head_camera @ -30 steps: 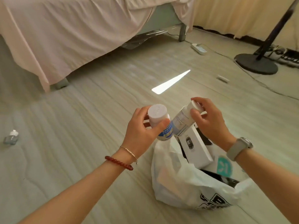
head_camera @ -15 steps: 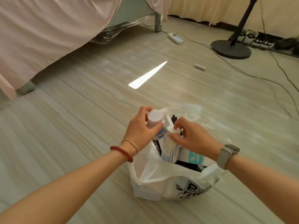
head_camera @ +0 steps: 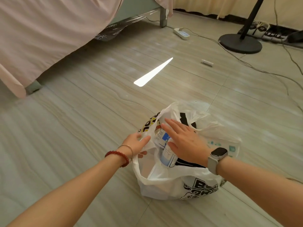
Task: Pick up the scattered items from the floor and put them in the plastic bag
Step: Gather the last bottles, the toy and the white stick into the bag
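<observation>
Change: both bottles (head_camera: pixel 165 145) have left the hands since a second ago and now lie inside the plastic bag (head_camera: pixel 164 184).
Left hand (head_camera: pixel 136 144): pinches the bag rim, holding the mouth apart.
Right hand (head_camera: pixel 185 141): flat, fingers straight, empty, over the bottles.
Remaining: small white item (head_camera: pixel 207 62) on the floor (head_camera: pixel 82 128), well apart.
Status: bottles bagged; collection likely unfinished.
</observation>
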Demonstrator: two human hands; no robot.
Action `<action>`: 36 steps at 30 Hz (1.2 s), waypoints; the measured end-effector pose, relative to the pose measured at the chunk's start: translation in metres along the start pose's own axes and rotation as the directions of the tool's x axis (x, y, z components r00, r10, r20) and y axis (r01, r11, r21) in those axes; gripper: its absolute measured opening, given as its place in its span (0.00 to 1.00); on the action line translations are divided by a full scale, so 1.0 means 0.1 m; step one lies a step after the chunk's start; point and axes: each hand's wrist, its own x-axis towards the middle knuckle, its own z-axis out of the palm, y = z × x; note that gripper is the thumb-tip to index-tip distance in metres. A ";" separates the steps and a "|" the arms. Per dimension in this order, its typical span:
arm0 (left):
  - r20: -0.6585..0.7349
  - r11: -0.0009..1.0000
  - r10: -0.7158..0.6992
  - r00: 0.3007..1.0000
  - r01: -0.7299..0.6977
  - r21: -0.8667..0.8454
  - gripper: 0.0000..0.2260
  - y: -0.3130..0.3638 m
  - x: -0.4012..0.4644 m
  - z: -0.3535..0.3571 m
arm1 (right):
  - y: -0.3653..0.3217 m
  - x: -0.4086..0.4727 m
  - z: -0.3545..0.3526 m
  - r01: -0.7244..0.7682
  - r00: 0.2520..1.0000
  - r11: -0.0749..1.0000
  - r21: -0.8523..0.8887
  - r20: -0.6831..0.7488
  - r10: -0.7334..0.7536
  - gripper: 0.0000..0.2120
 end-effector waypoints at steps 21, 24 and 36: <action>-0.182 0.919 0.383 0.906 -0.353 0.176 0.14 0.13 -0.30 -0.98 | -0.74 0.45 -0.27 0.292 0.859 0.870 0.397 -0.508 -0.056 0.20; -0.258 0.929 0.350 0.901 -0.299 0.218 0.12 -0.23 -0.44 -1.32 | -1.20 0.62 -0.28 0.419 0.815 0.883 0.212 -0.515 -0.263 0.17; -0.704 0.822 -0.349 0.618 0.563 0.088 0.19 -3.28 -1.73 -2.25 | -3.41 1.02 1.30 0.734 0.642 0.679 0.002 0.325 -0.694 0.22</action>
